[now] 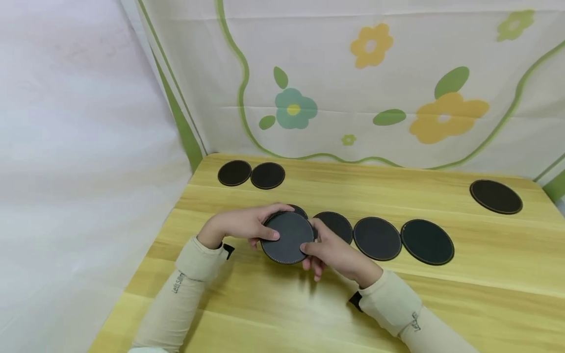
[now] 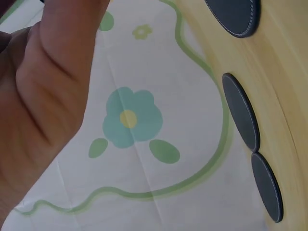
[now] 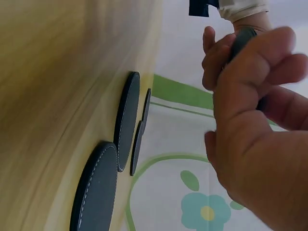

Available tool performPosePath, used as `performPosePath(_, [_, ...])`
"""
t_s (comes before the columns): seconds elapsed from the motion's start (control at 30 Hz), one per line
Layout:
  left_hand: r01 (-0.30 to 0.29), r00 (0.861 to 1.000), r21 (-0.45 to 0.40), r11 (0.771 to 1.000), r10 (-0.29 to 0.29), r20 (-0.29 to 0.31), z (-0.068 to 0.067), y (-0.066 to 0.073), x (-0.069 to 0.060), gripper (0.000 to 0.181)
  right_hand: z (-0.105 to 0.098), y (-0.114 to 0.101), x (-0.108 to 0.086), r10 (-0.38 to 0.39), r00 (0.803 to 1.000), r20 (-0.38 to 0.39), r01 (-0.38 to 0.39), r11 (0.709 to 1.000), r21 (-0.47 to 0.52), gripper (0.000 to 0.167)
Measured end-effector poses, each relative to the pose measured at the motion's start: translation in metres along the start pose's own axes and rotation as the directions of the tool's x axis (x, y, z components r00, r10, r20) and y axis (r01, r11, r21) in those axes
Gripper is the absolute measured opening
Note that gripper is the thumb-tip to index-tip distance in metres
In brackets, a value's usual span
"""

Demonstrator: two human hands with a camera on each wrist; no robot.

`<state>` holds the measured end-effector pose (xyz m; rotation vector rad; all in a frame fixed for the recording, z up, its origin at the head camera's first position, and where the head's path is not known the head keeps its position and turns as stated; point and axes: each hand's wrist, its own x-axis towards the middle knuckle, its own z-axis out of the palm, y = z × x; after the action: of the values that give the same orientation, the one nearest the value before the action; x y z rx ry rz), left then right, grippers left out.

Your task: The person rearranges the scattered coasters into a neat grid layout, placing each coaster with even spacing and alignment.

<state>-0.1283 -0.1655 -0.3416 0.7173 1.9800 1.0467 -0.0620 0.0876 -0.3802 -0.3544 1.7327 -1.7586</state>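
Note:
Both hands hold a round black coaster [image 1: 289,245] with a stitched rim, tilted above the table in the head view. At its left edge, my left hand [image 1: 240,223] grips it with the thumb on its face. Opposite, my right hand [image 1: 335,255] pinches the right edge, thumb also on the face. Behind the held coaster lies a partly hidden coaster [image 1: 299,210]. Further right in that row are a second coaster [image 1: 337,226], a third coaster [image 1: 377,239] and an end coaster [image 1: 427,241]. In the right wrist view, the fingers hide most of the held coaster [image 3: 244,38].
Two touching coasters, a left one [image 1: 234,173] and a right one [image 1: 268,175], lie at the table's back left. Another coaster [image 1: 496,196] lies at the back right. A flowered white curtain [image 1: 326,63] hangs behind the wooden table [image 1: 273,314].

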Motion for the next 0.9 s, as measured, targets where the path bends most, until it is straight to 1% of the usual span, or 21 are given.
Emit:
performPosePath(0.1, [0.041, 0.999, 0.035, 0.999, -0.041, -0.013, 0.003, -0.001, -0.001, 0.048, 0.000, 0.003, -0.001, 0.014, 0.999, 0.031, -0.013, 1.000, -0.027, 0.047])
performPosePath(0.17, [0.073, 0.997, 0.069, 0.995, -0.071, -0.030, 0.005, -0.001, 0.000, 0.035, 0.000, 0.005, -0.001, 0.025, 0.999, 0.037, -0.023, 0.998, -0.067, 0.048])
performPosePath(0.27, [0.124, 0.992, 0.142, 0.982, -0.121, -0.035, 0.011, -0.002, 0.005, 0.013, 0.000, 0.007, -0.001, 0.044, 0.998, 0.040, -0.037, 0.986, -0.161, 0.052])
performPosePath(0.3, [0.134, 0.991, 0.173, 0.976, -0.131, -0.028, 0.013, -0.003, 0.008, 0.009, 0.000, 0.007, -0.001, 0.052, 0.998, 0.044, -0.042, 0.979, -0.201, 0.053])
performPosePath(0.37, [0.149, 0.988, 0.217, 0.965, -0.152, -0.003, 0.017, -0.005, 0.011, 0.018, 0.001, 0.008, -0.001, 0.068, 0.996, 0.057, -0.049, 0.960, -0.277, 0.056])
performPosePath(0.47, [0.169, 0.983, 0.249, 0.954, -0.183, 0.031, 0.021, -0.008, 0.016, 0.031, 0.003, 0.009, 0.000, 0.088, 0.994, 0.069, -0.055, 0.923, -0.380, 0.059])
performPosePath(0.5, [0.182, 0.980, 0.244, 0.952, -0.196, 0.034, 0.023, -0.008, 0.017, 0.033, 0.004, 0.009, 0.000, 0.090, 0.994, 0.065, -0.055, 0.909, -0.413, 0.060])
performPosePath(0.6, [0.220, 0.972, 0.236, 0.947, -0.233, 0.029, 0.025, -0.009, 0.018, 0.037, 0.006, 0.009, 0.000, 0.078, 0.996, 0.041, -0.044, 0.845, -0.533, 0.060])
performPosePath(0.67, [0.233, 0.969, 0.243, 0.942, -0.246, 0.024, 0.026, -0.010, 0.018, 0.039, 0.007, 0.008, -0.001, 0.058, 0.998, 0.036, -0.024, 0.789, -0.613, 0.056])
performPosePath(0.7, [0.238, 0.967, 0.252, 0.938, -0.253, 0.025, 0.026, -0.011, 0.018, 0.039, 0.008, 0.008, -0.001, 0.043, 0.998, 0.042, -0.005, 0.754, -0.657, 0.053])
performPosePath(0.73, [0.245, 0.965, 0.262, 0.933, -0.260, 0.024, 0.026, -0.011, 0.019, 0.039, 0.008, 0.007, -0.002, 0.031, 0.998, 0.055, 0.016, 0.723, -0.690, 0.050])
performPosePath(0.8, [0.266, 0.959, 0.285, 0.921, -0.282, 0.014, 0.026, -0.013, 0.019, 0.041, 0.009, 0.006, -0.003, 0.016, 0.996, 0.092, 0.056, 0.680, -0.731, 0.046])
performPosePath(0.83, [0.281, 0.955, 0.296, 0.913, -0.296, 0.007, 0.026, -0.013, 0.020, 0.042, 0.009, 0.006, -0.004, 0.011, 0.994, 0.113, 0.077, 0.660, -0.747, 0.045])
performPosePath(0.9, [0.319, 0.943, 0.312, 0.895, -0.332, -0.012, 0.026, -0.015, 0.021, 0.045, 0.010, 0.005, -0.006, 0.017, 0.987, 0.157, 0.112, 0.632, -0.767, 0.044])
